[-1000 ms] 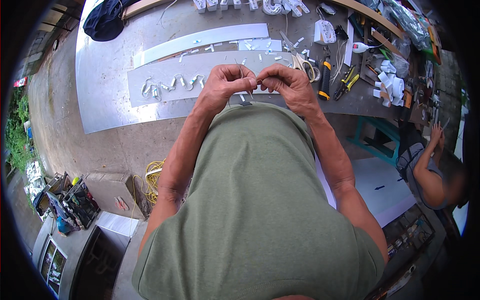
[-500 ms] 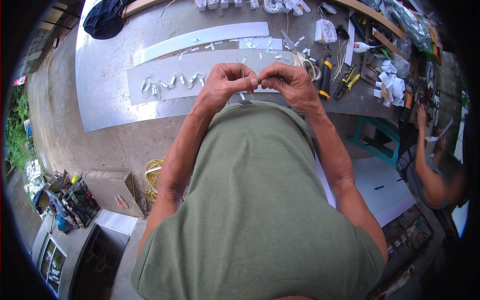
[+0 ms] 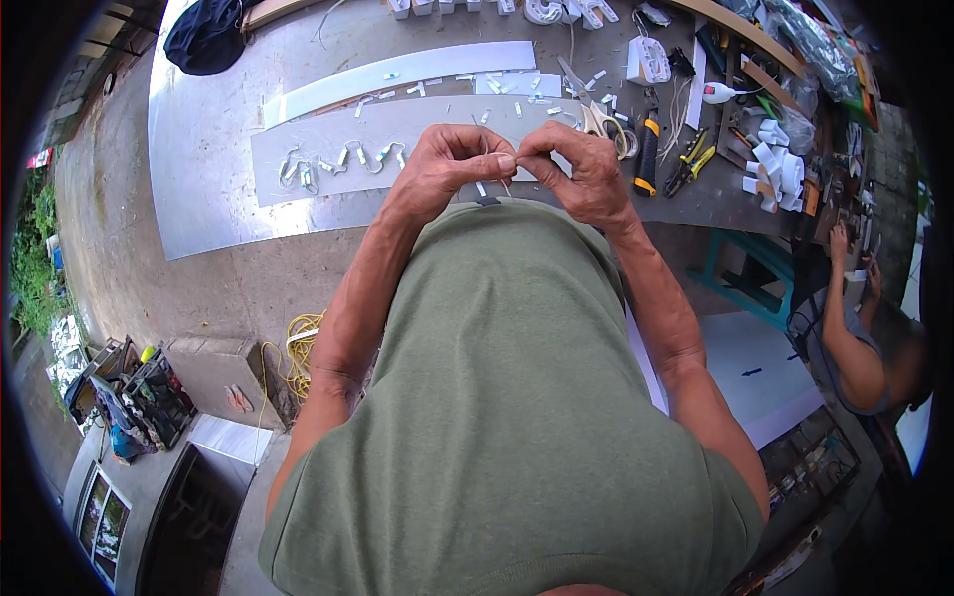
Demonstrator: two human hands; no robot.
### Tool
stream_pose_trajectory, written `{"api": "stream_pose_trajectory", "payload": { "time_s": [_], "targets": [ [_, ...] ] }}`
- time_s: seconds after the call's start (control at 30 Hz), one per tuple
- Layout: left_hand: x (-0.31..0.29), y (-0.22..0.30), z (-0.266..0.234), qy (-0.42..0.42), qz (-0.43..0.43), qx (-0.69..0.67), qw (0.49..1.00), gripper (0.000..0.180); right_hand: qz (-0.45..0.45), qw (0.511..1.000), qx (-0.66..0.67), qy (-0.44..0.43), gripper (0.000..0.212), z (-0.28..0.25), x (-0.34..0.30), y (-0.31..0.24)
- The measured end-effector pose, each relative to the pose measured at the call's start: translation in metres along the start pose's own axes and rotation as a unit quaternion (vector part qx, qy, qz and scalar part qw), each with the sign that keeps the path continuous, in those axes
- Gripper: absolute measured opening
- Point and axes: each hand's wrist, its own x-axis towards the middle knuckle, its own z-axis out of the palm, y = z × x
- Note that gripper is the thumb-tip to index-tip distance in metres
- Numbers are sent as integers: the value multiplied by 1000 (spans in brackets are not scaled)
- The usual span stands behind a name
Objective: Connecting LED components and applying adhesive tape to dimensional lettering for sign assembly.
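My left hand and my right hand meet fingertip to fingertip over the table's near edge. Both are closed in a pinch. A thin wire runs through the left fingers, its loose ends poking out above and below. What the right fingertips pinch is too small to make out, perhaps the same wire. Left of my hands, a wired string of small white modules lies in a zigzag on a grey strip. Scissors with pale handles lie just beyond my right hand.
Several loose white modules lie around a long white strip. To the right are a yellow-black cutter, pliers and white curved pieces. White letter shapes stand at the back. Another person works at far right.
My hands stay pinched together, with only a slight shift of the fingers. At far right, the other person's hands and the white piece there have moved lower.
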Motion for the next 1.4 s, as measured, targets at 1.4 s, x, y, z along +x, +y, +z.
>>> {"api": "stream_pose_trajectory", "payload": {
  "time_s": [1.4],
  "targets": [
    [1, -9, 3, 77, -31, -13, 996, 24, 71, 992, -2, 108, 18, 26, -11, 4]
  ]
}}
